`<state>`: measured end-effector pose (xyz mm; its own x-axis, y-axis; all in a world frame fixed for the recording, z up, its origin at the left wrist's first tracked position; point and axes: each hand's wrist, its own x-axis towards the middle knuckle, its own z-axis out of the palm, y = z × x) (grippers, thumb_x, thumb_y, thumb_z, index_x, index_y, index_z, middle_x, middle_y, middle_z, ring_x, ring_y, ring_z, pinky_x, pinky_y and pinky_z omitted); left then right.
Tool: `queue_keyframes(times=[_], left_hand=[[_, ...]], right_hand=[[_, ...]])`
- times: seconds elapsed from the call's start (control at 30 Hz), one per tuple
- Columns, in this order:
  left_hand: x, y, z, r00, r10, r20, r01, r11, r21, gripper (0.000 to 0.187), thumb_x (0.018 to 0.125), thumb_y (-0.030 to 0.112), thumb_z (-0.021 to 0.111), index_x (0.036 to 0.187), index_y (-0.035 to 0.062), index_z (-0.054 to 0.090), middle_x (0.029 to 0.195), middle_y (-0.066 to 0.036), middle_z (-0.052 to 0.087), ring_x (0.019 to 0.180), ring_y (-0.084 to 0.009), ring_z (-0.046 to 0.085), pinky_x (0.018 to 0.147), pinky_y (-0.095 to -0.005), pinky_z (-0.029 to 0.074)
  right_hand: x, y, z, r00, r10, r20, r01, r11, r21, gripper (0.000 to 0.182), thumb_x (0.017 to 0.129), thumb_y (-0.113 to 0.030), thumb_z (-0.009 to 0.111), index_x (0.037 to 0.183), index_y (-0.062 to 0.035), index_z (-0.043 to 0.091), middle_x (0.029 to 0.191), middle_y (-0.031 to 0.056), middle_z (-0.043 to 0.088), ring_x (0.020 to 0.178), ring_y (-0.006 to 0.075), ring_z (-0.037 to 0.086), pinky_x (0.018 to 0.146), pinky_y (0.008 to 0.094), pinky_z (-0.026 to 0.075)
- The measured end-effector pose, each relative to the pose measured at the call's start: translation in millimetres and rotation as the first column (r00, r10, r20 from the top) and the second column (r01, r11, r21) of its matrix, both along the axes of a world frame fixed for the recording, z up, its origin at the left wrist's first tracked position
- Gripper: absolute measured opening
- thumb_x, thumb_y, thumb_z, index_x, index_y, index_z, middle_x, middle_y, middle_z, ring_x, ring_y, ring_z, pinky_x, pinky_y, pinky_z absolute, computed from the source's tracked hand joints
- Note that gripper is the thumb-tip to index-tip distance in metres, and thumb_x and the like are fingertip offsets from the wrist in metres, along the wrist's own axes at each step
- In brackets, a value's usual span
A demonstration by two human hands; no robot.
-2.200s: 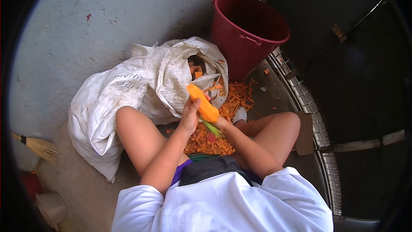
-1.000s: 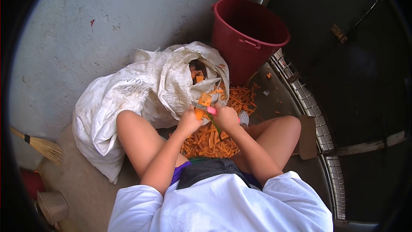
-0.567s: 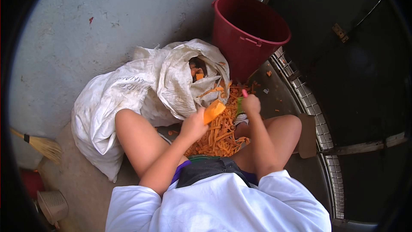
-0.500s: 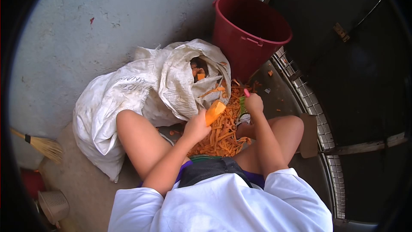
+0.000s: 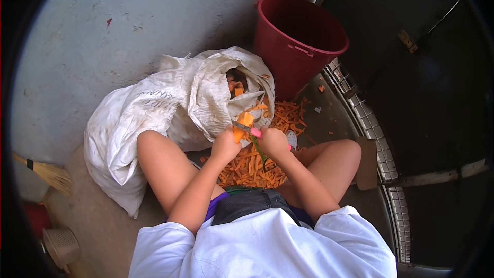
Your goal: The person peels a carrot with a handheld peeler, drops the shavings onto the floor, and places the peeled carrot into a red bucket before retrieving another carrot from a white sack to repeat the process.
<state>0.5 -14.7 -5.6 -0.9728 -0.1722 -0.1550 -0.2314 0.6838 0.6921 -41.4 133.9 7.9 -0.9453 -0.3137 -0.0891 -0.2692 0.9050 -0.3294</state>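
Observation:
My left hand point(image 5: 225, 145) is wrapped round a thick orange root vegetable point(image 5: 246, 119) that looks like a peeled carrot, its pale top end sticking up. Closed on a pink-handled knife point(image 5: 256, 132), my right hand point(image 5: 274, 142) lays the blade across the carrot just below that end. A green loop-shaped tool point(image 5: 263, 161) hangs below the right hand, partly hidden by it. Under both hands lies a heap of orange peelings point(image 5: 252, 167). Left of the heap, a white woven sack point(image 5: 139, 123) gapes open, with orange and brownish pieces point(image 5: 237, 86) inside.
A deep red bucket point(image 5: 296, 46) stands behind the sack's mouth. To the right are a wire-grid edge point(image 5: 368, 116) and a dark panel point(image 5: 432, 87). A straw broom point(image 5: 51, 174) and a perforated basket point(image 5: 62, 246) are at the left.
My right hand has moved left and down to the carrot, bringing the knife blade across it. The left hand has shifted slightly left and the carrot is now more upright.

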Motion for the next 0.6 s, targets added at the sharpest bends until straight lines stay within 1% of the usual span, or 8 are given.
queue_keyframes(times=[0.03, 0.13, 0.2, 0.27, 0.33, 0.37, 0.5, 0.6], left_hand=[[1.5, 0.0, 1.3, 1.000, 0.000, 0.020, 0.000, 1.000, -0.011, 0.043, 0.061, 0.006, 0.059, 0.101, -0.0017, 0.043, 0.079, -0.023, 0.056, 0.077, -0.0367, 0.055, 0.067, -0.0418, 0.044], [6.0, 1.7, 7.3, 0.996, -0.082, -0.037, 0.081, 0.996, -0.045, 0.042, 0.062, 0.007, 0.059, 0.100, 0.0003, 0.044, 0.079, -0.021, 0.057, 0.077, -0.0362, 0.055, 0.067, -0.0418, 0.044], [9.5, 5.7, 11.2, 0.994, -0.107, -0.032, 0.105, 0.993, -0.053, 0.041, 0.060, 0.006, 0.059, 0.098, 0.0008, 0.044, 0.078, -0.022, 0.056, 0.078, -0.0368, 0.054, 0.067, -0.0421, 0.043], [12.9, 12.9, 12.1, 0.992, -0.127, -0.022, 0.126, 0.991, -0.039, 0.040, 0.061, 0.006, 0.059, 0.097, 0.0012, 0.043, 0.078, -0.021, 0.056, 0.078, -0.0366, 0.054, 0.067, -0.0422, 0.043], [14.6, 15.6, 12.4, 0.990, -0.138, -0.009, 0.138, 0.990, -0.011, 0.039, 0.063, 0.007, 0.059, 0.098, 0.0014, 0.043, 0.079, -0.020, 0.057, 0.078, -0.0355, 0.055, 0.067, -0.0420, 0.044], [13.2, 13.9, 5.7, 0.993, -0.118, -0.019, 0.117, 0.992, -0.039, 0.040, 0.063, 0.008, 0.060, 0.098, 0.0011, 0.042, 0.080, -0.020, 0.057, 0.078, -0.0355, 0.055, 0.067, -0.0420, 0.044], [3.4, 1.7, 5.6, 0.992, -0.077, 0.104, 0.079, 0.997, -0.017, 0.041, 0.062, 0.008, 0.060, 0.099, 0.0006, 0.043, 0.081, -0.020, 0.057, 0.078, -0.0350, 0.055, 0.067, -0.0405, 0.045], [0.1, -2.9, -12.3, 0.984, -0.067, -0.166, 0.096, 0.981, 0.171, 0.039, 0.059, 0.006, 0.061, 0.094, -0.0017, 0.045, 0.073, -0.018, 0.057, 0.068, -0.0306, 0.058, 0.060, -0.0356, 0.045]], right_hand=[[0.8, -0.9, 0.3, 1.000, 0.003, -0.002, -0.003, 1.000, 0.001, 0.014, 0.069, -0.017, 0.053, 0.070, -0.0032, 0.055, 0.065, 0.0173, 0.057, 0.064, 0.0328, 0.057, 0.061, 0.0413, 0.045], [-4.1, 3.0, -0.2, 0.999, -0.042, -0.029, 0.042, 0.999, 0.013, 0.016, 0.072, -0.018, 0.052, 0.075, -0.0036, 0.057, 0.067, 0.0181, 0.058, 0.066, 0.0322, 0.058, 0.062, 0.0402, 0.045], [-31.2, 22.8, -14.2, 0.961, -0.269, 0.070, 0.273, 0.960, -0.057, 0.020, 0.075, -0.021, 0.050, 0.081, -0.0044, 0.059, 0.071, 0.0197, 0.058, 0.069, 0.0319, 0.058, 0.063, 0.0392, 0.046], [-60.3, 55.3, -35.4, 0.845, -0.497, 0.195, 0.491, 0.867, 0.080, 0.024, 0.077, -0.024, 0.049, 0.085, -0.0042, 0.061, 0.074, 0.0209, 0.058, 0.072, 0.0320, 0.058, 0.064, 0.0390, 0.046], [-59.7, 56.6, -38.1, 0.871, -0.458, 0.178, 0.445, 0.889, 0.109, 0.024, 0.077, -0.024, 0.050, 0.083, -0.0032, 0.061, 0.075, 0.0213, 0.058, 0.073, 0.0326, 0.058, 0.065, 0.0398, 0.045], [-57.5, 57.4, -40.3, 0.883, -0.436, 0.171, 0.420, 0.899, 0.126, 0.025, 0.077, -0.024, 0.050, 0.083, -0.0026, 0.061, 0.076, 0.0215, 0.058, 0.073, 0.0329, 0.057, 0.065, 0.0401, 0.045], [-30.3, 28.1, -15.5, 0.969, -0.194, 0.153, 0.211, 0.972, -0.101, 0.022, 0.076, -0.022, 0.051, 0.084, -0.0033, 0.059, 0.075, 0.0204, 0.058, 0.073, 0.0339, 0.056, 0.066, 0.0409, 0.043], [-15.3, 17.9, 1.4, 0.980, -0.039, 0.196, 0.073, 0.983, -0.169, 0.020, 0.076, -0.022, 0.051, 0.081, -0.0037, 0.058, 0.072, 0.0189, 0.058, 0.072, 0.0339, 0.055, 0.066, 0.0416, 0.042]])
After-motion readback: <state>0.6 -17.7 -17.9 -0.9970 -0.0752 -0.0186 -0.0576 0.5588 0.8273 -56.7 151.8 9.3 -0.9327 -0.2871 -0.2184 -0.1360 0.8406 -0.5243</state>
